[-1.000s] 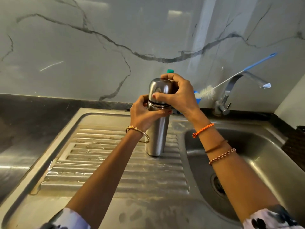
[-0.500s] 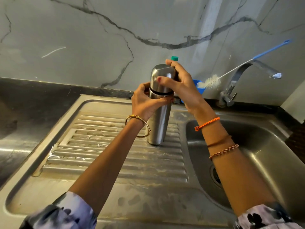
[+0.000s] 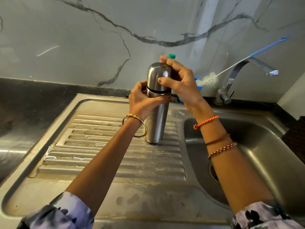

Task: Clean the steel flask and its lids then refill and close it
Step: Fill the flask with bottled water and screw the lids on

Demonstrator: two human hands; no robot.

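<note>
Flask (image 3: 156,116) under my left grip (image 3: 145,103): brushed steel, satin sheen, smooth. Its cap (image 3: 159,75) in my right grip (image 3: 179,85): same steel, glossier. Drainboard (image 3: 105,146) below my grips: ribbed stainless, dull, water-streaked. Wall (image 3: 82,38) behind them: polished veined marble. Bottle brush (image 3: 208,79) right of my right grip: white bristles, blue plastic handle.

Flask (image 3: 156,113) silver steel, black band below lid. Wall (image 3: 66,38) pale grey marble, dark veins. Worktop (image 3: 24,100) black. Brush (image 3: 208,79) white bristles, blue handle. Cap (image 3: 171,56) teal. Sleeves (image 3: 66,212) lilac, dark blotches. Wrist cord (image 3: 205,122) orange.
</note>
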